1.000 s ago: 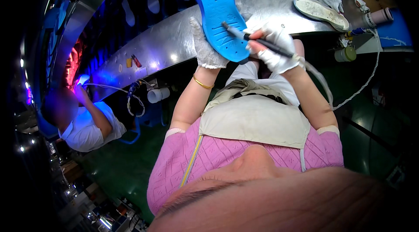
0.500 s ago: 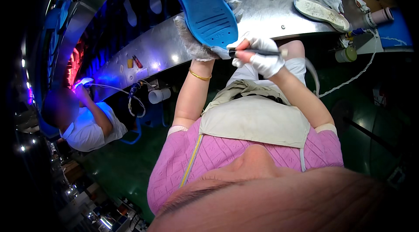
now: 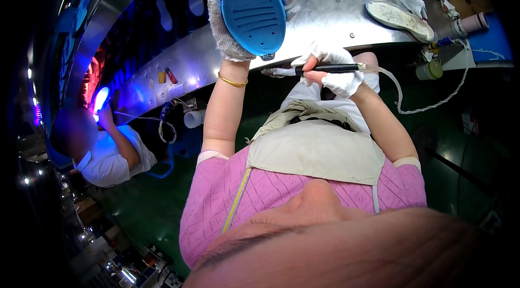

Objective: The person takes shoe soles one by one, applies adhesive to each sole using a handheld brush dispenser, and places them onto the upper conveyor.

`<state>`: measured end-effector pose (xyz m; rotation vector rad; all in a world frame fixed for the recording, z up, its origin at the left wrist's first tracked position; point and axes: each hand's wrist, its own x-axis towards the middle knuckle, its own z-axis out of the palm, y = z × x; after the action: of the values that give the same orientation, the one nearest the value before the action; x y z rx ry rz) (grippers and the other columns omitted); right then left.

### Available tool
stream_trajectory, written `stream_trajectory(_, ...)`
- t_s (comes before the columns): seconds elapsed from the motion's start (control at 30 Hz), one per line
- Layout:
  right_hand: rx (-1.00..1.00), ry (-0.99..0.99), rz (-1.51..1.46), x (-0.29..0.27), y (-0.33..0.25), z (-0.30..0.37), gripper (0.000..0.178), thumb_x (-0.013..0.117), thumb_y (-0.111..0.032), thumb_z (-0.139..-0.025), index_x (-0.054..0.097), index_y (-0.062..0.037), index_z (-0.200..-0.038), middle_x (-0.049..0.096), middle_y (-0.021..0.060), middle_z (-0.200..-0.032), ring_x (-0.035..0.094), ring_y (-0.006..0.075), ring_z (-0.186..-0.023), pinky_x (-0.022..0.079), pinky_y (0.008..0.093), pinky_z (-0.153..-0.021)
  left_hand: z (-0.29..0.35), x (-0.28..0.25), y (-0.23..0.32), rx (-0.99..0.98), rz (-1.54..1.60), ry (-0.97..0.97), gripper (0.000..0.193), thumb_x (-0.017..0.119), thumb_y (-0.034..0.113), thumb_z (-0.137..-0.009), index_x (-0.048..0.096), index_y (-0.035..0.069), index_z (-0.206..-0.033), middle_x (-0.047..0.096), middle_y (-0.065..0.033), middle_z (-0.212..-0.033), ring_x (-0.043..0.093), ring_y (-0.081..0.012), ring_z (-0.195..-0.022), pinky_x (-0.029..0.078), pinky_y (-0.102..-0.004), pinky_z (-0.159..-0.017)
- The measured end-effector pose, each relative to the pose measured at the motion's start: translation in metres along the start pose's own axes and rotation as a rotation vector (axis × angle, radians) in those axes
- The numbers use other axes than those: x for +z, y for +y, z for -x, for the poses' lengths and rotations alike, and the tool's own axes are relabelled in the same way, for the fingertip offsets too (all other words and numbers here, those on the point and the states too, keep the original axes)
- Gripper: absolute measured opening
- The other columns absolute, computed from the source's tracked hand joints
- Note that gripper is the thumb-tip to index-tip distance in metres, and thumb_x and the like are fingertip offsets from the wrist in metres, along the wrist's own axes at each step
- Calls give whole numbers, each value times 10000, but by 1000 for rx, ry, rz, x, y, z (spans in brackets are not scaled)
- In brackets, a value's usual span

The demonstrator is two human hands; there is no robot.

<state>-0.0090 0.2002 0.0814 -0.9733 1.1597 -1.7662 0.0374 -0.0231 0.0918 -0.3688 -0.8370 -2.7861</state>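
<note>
Short of the bench's [image 3: 325,17] near edge, the right hand [image 3: 346,83] is gripping a black-handled brush [image 3: 327,68]; beyond, the left hand [image 3: 223,33] is clasping a blue sole [image 3: 252,14] above the bench. Brushing seems underway; the brush is hanging clear, so a stroke would need that gap closing.

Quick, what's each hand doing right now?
Left hand: closed, holding the blue sole.
Right hand: closed, holding a black pen-like tool.
</note>
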Motion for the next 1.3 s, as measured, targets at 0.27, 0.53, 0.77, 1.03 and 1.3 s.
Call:
stream_trajectory(0.27, -508, 69, 635, 4, -21, -36, 180, 651, 78, -647, 574, -32, -766, 578, 92, -781, 580, 204, -753, 473, 294, -688, -14, 10, 4, -188, -111, 346, 485, 476, 426, -899, 592, -15, -1062, 654, -160, -959, 661, -267, -811, 562, -363, -719)
stream_trajectory(0.53, -66, -65, 502, -11, -17, -42, 170, 625, 68, -640, 593, -23, -779, 597, 79, -786, 578, 206, -757, 472, 294, -697, -32, 8, 5, -500, -364, 386, 399, 555, 368, -879, 611, -4, -1012, 658, -143, -863, 663, -202, -746, 568, -314, -660)
stream_trajectory(0.77, -146, -46, 558, -33, -30, -49, 140, 700, -52, -653, 613, -47, -763, 641, 71, -855, 610, 201, -836, 490, 307, -750, -39, 11, -4, -603, -421, 382, 402, 582, 385, -862, 622, 14, -1011, 657, -123, -899, 652, -182, -766, 557, -288, -656)
stream_trajectory(1.03, -6, -25, 507, -45, -59, -38, 113, 673, 34, -722, 614, -21, -802, 641, 70, -857, 627, 156, -837, 506, 280, -751, -34, 13, -2, -650, -563, 415, 455, 578, 434, -852, 616, 14, -1021, 651, -134, -886, 659, -194, -729, 565, -294, -649)
stream_trajectory(1.3, 37, 286, 256, -91, -56, -51, 143, 727, -32, -734, 653, -11, -854, 663, 75, -836, 632, 138, -750, 534, 254, -661, -23, 3, -23, -604, -124, 284, 606, 425, 468, -915, 457, -53, -1223, 568, -250, -1104, 631, -362, -884, 561, -434, -726)
